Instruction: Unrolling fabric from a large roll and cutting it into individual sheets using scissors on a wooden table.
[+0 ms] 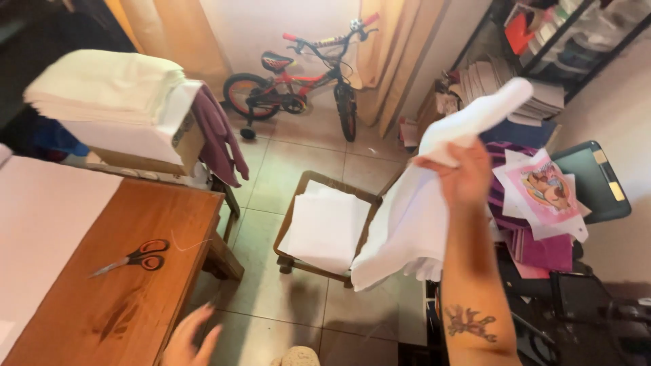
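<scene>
White cloth hangs from your right hand, which is raised in front of you with the fingers closed around the upper part of the fabric; one end of the cloth sticks up past your fist toward the shelves, and the rest drapes down over the tiled floor. Your left hand is low at the bottom edge of the view, open with the fingers spread and holding nothing, just beside the corner of the wooden table. On that table lie a pair of scissors with orange and black handles, well apart from either hand. Below the hanging cloth, on the floor, sits a low wooden tray with flat white sheets in it. To your right is a pile of purple fabric and a printed picture sheet. A child's red bicycle stands against the far wall, and a stack of folded pale fabric rests beyond the table.
</scene>
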